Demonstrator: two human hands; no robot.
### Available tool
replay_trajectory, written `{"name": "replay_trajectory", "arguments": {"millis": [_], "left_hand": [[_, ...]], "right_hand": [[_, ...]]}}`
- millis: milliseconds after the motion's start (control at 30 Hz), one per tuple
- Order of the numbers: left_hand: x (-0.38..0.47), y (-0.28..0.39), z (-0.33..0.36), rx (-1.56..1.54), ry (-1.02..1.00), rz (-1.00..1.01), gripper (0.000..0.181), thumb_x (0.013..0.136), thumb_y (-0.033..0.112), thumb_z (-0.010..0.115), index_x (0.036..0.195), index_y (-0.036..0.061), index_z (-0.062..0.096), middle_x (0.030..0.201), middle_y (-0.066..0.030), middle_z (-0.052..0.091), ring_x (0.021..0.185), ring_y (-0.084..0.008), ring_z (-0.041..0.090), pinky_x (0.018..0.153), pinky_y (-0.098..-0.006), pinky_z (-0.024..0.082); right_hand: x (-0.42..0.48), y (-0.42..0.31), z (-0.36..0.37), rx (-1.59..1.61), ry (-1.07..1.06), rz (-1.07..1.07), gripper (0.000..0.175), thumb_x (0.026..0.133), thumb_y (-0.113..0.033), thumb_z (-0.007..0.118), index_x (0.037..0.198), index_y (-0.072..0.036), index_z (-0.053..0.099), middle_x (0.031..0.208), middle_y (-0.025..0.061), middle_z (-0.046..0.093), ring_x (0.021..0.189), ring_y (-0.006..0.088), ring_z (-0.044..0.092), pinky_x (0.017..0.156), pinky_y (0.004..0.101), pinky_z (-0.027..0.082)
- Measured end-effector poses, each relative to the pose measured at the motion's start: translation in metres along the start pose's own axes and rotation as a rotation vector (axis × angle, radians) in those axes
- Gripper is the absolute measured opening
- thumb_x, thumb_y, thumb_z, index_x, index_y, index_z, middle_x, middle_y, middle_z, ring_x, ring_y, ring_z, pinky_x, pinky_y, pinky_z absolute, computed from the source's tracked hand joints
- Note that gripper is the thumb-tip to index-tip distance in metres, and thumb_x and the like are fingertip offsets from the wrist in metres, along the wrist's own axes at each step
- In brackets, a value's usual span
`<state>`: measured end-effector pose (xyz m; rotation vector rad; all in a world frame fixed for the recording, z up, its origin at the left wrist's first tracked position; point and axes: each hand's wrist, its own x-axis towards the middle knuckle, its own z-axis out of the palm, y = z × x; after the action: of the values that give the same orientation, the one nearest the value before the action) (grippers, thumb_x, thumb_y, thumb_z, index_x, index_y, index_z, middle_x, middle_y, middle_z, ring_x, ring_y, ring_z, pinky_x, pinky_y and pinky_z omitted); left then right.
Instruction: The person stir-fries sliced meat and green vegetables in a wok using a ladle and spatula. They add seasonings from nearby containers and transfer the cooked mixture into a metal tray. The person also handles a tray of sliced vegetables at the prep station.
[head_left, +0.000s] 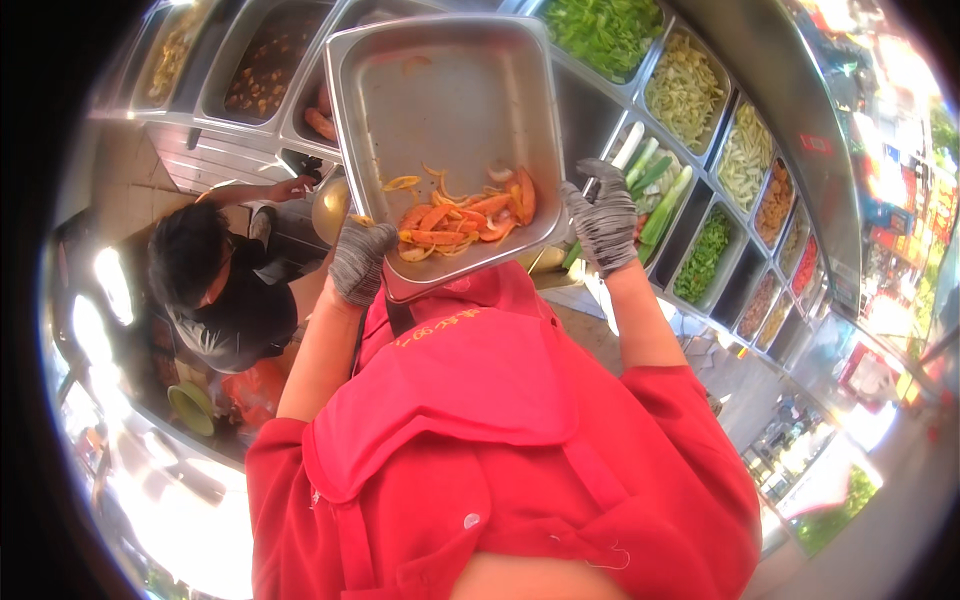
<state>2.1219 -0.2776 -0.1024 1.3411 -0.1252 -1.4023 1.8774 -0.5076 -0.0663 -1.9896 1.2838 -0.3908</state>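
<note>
A steel food pan (450, 97) is held up in front of my red apron, tilted towards me. Orange-red sliced pieces mixed with onion strips (457, 221) lie along its near end. My left hand (361, 259), in a grey knit glove, grips the pan's near left corner. At the pan's right side is my right hand (602, 217), gloved alike, with the thumb by the rim and the fingers bent; whether it presses on the pan cannot be told. Just right of that hand, leeks (660, 187) lie in a counter pan.
A counter of inset pans curves round the far side and right, holding leafy greens (604, 34), pale shredded vegetable (686, 90) and chopped green herbs (703, 255). A co-worker in dark clothes (225, 300) is low at the left, an arm stretched towards the counter, near a green bowl (191, 409).
</note>
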Motion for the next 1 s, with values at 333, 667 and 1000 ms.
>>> {"name": "replay_trajectory", "arguments": {"millis": [333, 667, 1000], "left_hand": [[0.006, -0.044, 0.066, -0.05, -0.009, 0.084, 0.036, 0.077, 0.006, 0.061, 0.112, -0.0016, 0.055, 0.095, -0.0069, 0.062, 0.083, -0.0174, 0.063, 0.075, -0.0315, 0.054], [0.014, -0.061, 0.113, -0.019, 0.156, 0.058, 0.013, 0.075, 0.002, 0.057, 0.089, 0.0029, 0.058, 0.076, -0.0014, 0.056, 0.065, -0.0119, 0.055, 0.059, -0.0265, 0.047], [0.014, -0.06, 0.149, 0.3, 0.078, 0.047, 0.016, 0.075, 0.004, 0.056, 0.09, 0.0, 0.06, 0.078, -0.0027, 0.059, 0.068, -0.0121, 0.057, 0.061, -0.0249, 0.048]], "right_hand": [[-0.028, 0.037, -0.014, -0.201, -0.441, -0.118, 0.031, 0.082, -0.025, 0.067, 0.106, -0.006, 0.062, 0.099, 0.0154, 0.066, 0.092, 0.0317, 0.063, 0.083, 0.0396, 0.049], [-0.049, 0.151, -0.106, -0.216, 0.016, 0.323, 0.033, 0.081, -0.032, 0.068, 0.099, -0.004, 0.065, 0.091, 0.0159, 0.067, 0.084, 0.0314, 0.065, 0.076, 0.0394, 0.052], [-0.042, 0.088, -0.034, -0.175, -0.387, -0.186, 0.039, 0.08, -0.026, 0.065, 0.115, -0.008, 0.064, 0.106, 0.0178, 0.065, 0.104, 0.0345, 0.059, 0.095, 0.041, 0.045]]}}
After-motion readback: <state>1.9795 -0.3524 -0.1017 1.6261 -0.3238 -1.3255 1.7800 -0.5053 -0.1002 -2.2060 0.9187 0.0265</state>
